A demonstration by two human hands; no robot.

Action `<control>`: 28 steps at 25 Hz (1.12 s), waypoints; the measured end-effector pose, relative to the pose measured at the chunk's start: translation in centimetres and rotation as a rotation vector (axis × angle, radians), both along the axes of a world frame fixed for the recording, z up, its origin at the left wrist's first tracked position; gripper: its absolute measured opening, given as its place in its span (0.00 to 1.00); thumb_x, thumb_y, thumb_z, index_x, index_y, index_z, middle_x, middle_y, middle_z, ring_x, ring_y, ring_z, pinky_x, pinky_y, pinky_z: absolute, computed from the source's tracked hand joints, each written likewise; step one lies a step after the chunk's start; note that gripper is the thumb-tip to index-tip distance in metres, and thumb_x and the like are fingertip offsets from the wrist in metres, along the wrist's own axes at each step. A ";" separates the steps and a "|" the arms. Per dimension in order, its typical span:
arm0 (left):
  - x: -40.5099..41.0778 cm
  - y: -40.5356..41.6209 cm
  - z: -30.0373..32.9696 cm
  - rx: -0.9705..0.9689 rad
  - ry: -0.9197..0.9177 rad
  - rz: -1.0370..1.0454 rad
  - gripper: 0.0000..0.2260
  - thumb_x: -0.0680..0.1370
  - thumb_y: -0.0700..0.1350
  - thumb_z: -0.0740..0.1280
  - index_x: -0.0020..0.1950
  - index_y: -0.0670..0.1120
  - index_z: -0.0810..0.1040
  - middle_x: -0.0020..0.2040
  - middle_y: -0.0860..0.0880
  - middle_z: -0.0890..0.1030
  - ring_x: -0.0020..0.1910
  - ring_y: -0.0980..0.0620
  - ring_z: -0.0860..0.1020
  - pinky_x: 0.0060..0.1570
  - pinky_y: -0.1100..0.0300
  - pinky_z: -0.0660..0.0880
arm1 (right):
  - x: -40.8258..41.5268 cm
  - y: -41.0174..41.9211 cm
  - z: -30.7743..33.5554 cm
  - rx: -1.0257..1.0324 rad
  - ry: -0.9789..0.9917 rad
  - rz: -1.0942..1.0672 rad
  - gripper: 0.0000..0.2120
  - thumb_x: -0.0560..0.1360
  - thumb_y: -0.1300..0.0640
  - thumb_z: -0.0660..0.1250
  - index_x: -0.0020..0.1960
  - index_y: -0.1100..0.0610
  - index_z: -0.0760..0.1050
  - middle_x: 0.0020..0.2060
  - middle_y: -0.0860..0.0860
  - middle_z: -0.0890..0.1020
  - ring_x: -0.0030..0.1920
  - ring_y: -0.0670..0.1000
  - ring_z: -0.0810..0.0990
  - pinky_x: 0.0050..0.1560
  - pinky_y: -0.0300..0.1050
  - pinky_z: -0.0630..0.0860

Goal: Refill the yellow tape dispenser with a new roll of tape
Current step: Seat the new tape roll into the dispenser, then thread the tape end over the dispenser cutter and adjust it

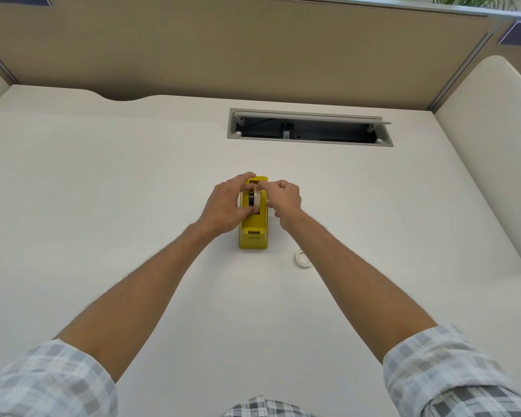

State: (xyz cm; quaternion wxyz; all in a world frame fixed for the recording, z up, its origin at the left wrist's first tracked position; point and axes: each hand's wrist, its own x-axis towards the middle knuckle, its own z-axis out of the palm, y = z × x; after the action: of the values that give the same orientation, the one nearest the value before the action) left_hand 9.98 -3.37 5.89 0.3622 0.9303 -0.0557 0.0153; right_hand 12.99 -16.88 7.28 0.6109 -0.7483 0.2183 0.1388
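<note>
Head view: your left hand clasps the boxy yellow plastic tape dispenser, while your right hand pinches the white tape roll in its cradle. Seating looks underway; next, thread tape toward the cutter. Right of the dispenser lies a spent white ring.

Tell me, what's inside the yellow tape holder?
A roll of tape on a black hub sits in the yellow tape dispenser. The left hand and right hand cover its sides.
</note>
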 end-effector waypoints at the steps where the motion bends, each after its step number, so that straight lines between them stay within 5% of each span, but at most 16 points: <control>1: 0.0 0.0 0.0 -0.007 0.001 0.003 0.36 0.70 0.46 0.77 0.74 0.50 0.65 0.65 0.50 0.79 0.66 0.47 0.74 0.65 0.52 0.70 | 0.1 0.1 0.0 0.003 0.004 -0.003 0.11 0.65 0.51 0.73 0.37 0.54 0.72 0.37 0.48 0.78 0.43 0.52 0.78 0.37 0.46 0.70; 6: -0.1 0.1 -0.1 -0.026 0.005 0.010 0.38 0.69 0.47 0.77 0.75 0.53 0.63 0.65 0.50 0.79 0.66 0.46 0.74 0.63 0.52 0.70 | 0.8 0.4 -0.3 -0.033 0.023 0.007 0.13 0.68 0.48 0.72 0.37 0.54 0.71 0.35 0.48 0.76 0.38 0.50 0.75 0.34 0.44 0.68; 9: 0.0 0.3 -0.1 -0.032 0.020 -0.001 0.38 0.69 0.47 0.77 0.75 0.51 0.63 0.65 0.50 0.79 0.67 0.48 0.73 0.66 0.52 0.68 | 0.2 0.1 -0.6 -0.124 -0.147 0.053 0.10 0.71 0.46 0.69 0.42 0.52 0.74 0.38 0.46 0.79 0.38 0.45 0.76 0.37 0.42 0.70; 13: -0.2 0.6 -0.2 -0.027 0.011 -0.036 0.36 0.72 0.47 0.75 0.76 0.50 0.62 0.70 0.50 0.73 0.70 0.49 0.70 0.69 0.49 0.67 | -1.0 -1.8 -1.0 -0.357 -0.544 0.358 0.14 0.71 0.50 0.68 0.54 0.52 0.79 0.54 0.46 0.78 0.51 0.46 0.78 0.47 0.41 0.75; 18: -0.8 1.4 -0.2 -0.098 0.034 -0.036 0.35 0.71 0.47 0.76 0.75 0.50 0.64 0.74 0.50 0.68 0.72 0.50 0.66 0.71 0.49 0.65 | -0.5 -3.1 -0.9 -0.646 -0.581 0.709 0.27 0.68 0.45 0.73 0.65 0.50 0.76 0.65 0.47 0.73 0.64 0.48 0.72 0.56 0.46 0.75; 24: -1.6 2.1 -0.9 -0.164 0.118 -0.020 0.35 0.72 0.47 0.75 0.75 0.51 0.64 0.75 0.51 0.66 0.74 0.50 0.64 0.71 0.46 0.64 | 0.6 -3.0 0.0 -0.843 -0.646 0.858 0.28 0.70 0.45 0.73 0.67 0.51 0.75 0.64 0.50 0.74 0.62 0.51 0.73 0.50 0.45 0.74; 28: -1.6 2.2 -0.9 -0.155 0.122 -0.035 0.35 0.72 0.47 0.75 0.76 0.50 0.63 0.76 0.51 0.65 0.75 0.50 0.63 0.73 0.47 0.61 | 0.8 -2.5 0.4 -0.862 -0.680 0.886 0.24 0.70 0.46 0.73 0.64 0.52 0.75 0.60 0.48 0.78 0.52 0.50 0.79 0.44 0.43 0.75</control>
State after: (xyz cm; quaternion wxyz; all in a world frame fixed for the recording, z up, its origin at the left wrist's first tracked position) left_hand 8.40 -1.19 4.98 0.4360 0.8976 -0.0482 -0.0435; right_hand 13.75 -19.42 7.72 0.1801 -0.9439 -0.2746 0.0340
